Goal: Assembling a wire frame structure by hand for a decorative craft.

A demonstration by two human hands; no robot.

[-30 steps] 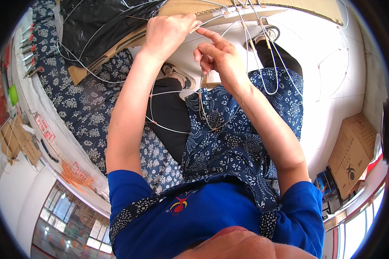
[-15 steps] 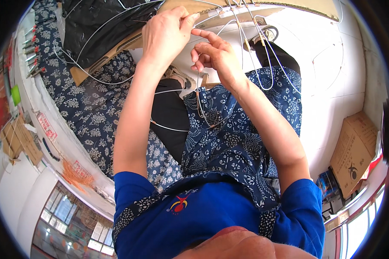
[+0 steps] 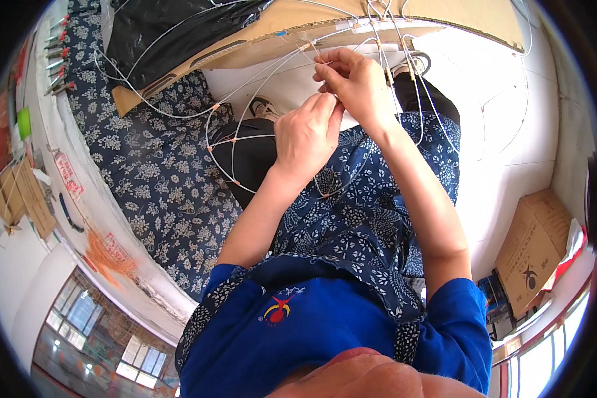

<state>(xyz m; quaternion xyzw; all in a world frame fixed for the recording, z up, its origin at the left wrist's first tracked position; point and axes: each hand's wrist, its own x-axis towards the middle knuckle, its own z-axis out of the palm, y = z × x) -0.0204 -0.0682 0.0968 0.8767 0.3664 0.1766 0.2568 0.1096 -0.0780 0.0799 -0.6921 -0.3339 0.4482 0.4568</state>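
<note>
A frame of bent silvery wire [image 3: 177,117] lies across my lap and the cardboard, its crossings bound with small orange-brown wraps. My right hand [image 3: 361,86] is closed in a pinch beside one wrapped joint [image 3: 305,47]. A thin thread [image 3: 316,56] runs from near that joint to its fingertips. Just below, my left hand [image 3: 307,136] is also closed, thumb against fingers, close to the right hand. What its fingers hold is too small or hidden to make out. Under both hands, wire loops rest over my blue patterned apron [image 3: 351,225].
A large cardboard sheet [image 3: 471,23] with black plastic [image 3: 172,40] on it lies ahead. Patterned cloth [image 3: 152,179] covers the left side, with several red-tipped tools [image 3: 58,53] at its edge. A cardboard box [image 3: 534,249] stands at the right on the white floor.
My left hand has come down and to the right, from the cardboard to below the right hand. My right hand has moved slightly up and right, its fingers now closed together.
</note>
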